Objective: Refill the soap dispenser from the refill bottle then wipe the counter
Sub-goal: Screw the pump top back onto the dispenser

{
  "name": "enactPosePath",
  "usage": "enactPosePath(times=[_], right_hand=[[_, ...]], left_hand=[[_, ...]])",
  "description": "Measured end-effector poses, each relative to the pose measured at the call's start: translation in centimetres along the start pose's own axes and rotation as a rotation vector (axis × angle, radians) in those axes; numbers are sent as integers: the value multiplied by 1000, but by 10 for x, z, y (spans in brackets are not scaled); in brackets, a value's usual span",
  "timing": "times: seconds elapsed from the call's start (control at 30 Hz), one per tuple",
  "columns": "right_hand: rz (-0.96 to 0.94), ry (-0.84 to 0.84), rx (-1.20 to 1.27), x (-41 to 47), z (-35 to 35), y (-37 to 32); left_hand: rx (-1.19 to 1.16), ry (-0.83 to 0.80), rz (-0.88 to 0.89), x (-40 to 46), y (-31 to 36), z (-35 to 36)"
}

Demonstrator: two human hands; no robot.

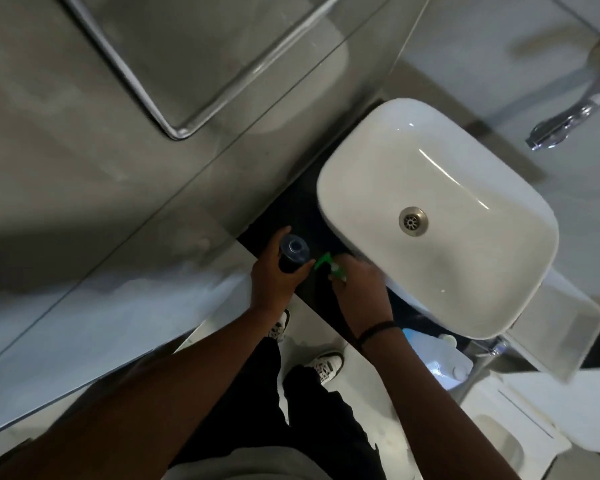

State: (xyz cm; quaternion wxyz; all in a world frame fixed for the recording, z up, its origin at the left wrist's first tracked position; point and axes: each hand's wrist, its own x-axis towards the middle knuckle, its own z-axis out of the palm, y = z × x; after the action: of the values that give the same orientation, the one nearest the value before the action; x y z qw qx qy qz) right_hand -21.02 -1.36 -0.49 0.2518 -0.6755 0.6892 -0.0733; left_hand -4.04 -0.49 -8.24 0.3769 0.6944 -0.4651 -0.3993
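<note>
While I look down from the head camera, my left hand is wrapped around the dark soap dispenser, fingers and thumb curled about its body. It stands upright on the black counter, near the counter's wall-side edge, and its round top faces the camera with the opening showing and no pump on it. My right hand pinches the green pump head just beside the dispenser, its nozzle pointing toward the bottle; whether the two touch I cannot tell. Both hands sit over the counter strip between the tiled wall and the white basin, close to the basin's near corner. A black band circles my right wrist. The pale blue refill bottle lies lower down, past the counter's front edge under the basin's overhang, partly hidden by my right forearm. A chrome tap juts out beyond the basin.
</note>
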Motion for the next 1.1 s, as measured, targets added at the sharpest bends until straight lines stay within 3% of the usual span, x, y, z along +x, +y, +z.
enactPosePath(times=[0.17, 0.23, 0.37, 0.5, 0.8, 1.1], right_hand=[[-214, 391, 469, -24, -54, -50], [-283, 468, 596, -25, -63, -63], [-242, 429, 673, -15, -60, -76], [-281, 378, 599, -7, -41, -72], [-156, 170, 459, 14, -3, -65], [-186, 160, 401, 20, 14, -56]], left_hand=[[-8, -4, -10, -2, 7, -3], [-14, -16, -10, -2, 10, -3], [3, -37, -18, -2, 14, -5], [35, -30, -17, -1, 16, -6], [15, -33, -54, -1, 20, -9], [-36, -43, -69, -4, 16, -8]])
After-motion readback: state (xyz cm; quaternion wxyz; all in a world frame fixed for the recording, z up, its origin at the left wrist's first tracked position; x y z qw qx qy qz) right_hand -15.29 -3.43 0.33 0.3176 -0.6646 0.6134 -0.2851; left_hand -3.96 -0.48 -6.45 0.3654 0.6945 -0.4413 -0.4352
